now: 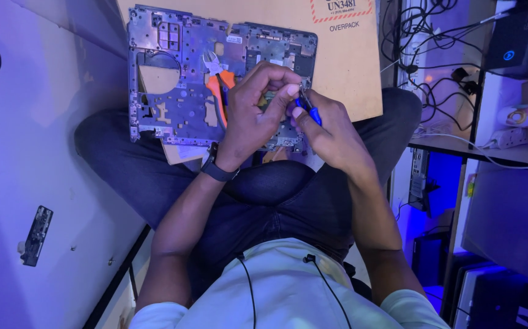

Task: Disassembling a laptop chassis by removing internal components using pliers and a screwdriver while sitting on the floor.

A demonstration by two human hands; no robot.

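Chassis: the laptop frame (178, 91) is lying on cardboard (349, 73) across the lap, at 12 o'clock; seemingly light, stiff, sharp-edged; best gripped by its rim.
Left hand (249, 116): fingers are curling closed, bracing the frame.
Right hand (331, 131): fingers are pinching a blue-handled screwdriver (311, 111).
Pliers (218, 85): lying idle on the frame.

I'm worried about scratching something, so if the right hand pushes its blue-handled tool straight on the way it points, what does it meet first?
Probably the grey metal laptop chassis frame: the right hand aims the blue-handled tool up-left at it, beside the left hand's fingertips. Depth is unclear, so those fingertips could be touched first.
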